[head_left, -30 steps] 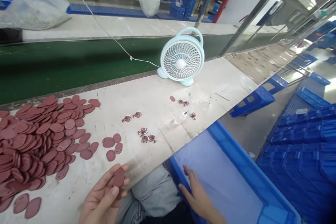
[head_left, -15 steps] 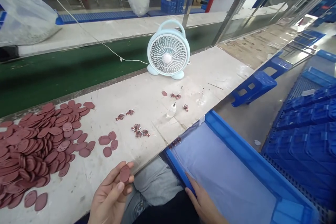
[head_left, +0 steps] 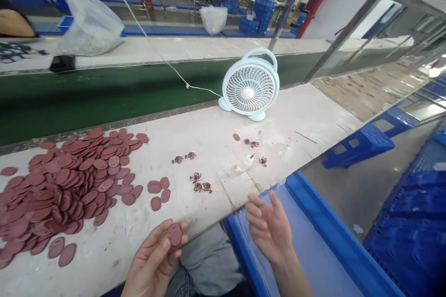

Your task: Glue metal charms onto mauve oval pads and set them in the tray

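Between thumb and fingers, my left hand (head_left: 156, 255) pinches a flat, oval, dark red piece (head_left: 174, 234) with small holes near its edge. My right hand (head_left: 268, 227) is raised over the near edge of a blue tray (head_left: 244, 260), fingers apart and palm turned inward, holding nothing. Nearest to it on the table is a small clear bottle (head_left: 245, 163) with a dark tip, tilted. Small brown-and-white parts (head_left: 202, 183) lie in little clusters ahead of my hands. Several loose oval pieces (head_left: 155, 203) rest beyond my left hand.
A large heap of the same red ovals (head_left: 69, 185) covers the table's left side. A light blue fan (head_left: 249, 88) stands at the back, its white cord (head_left: 167, 62) running up left. Blue stools (head_left: 362, 144) stand at right. A plastic bag (head_left: 90, 23) sits on the far bench.
My right hand has left the blue tray's rim and risen toward the table edge, fingers now spread. My left hand still holds the red oval. The view has shifted left and up.
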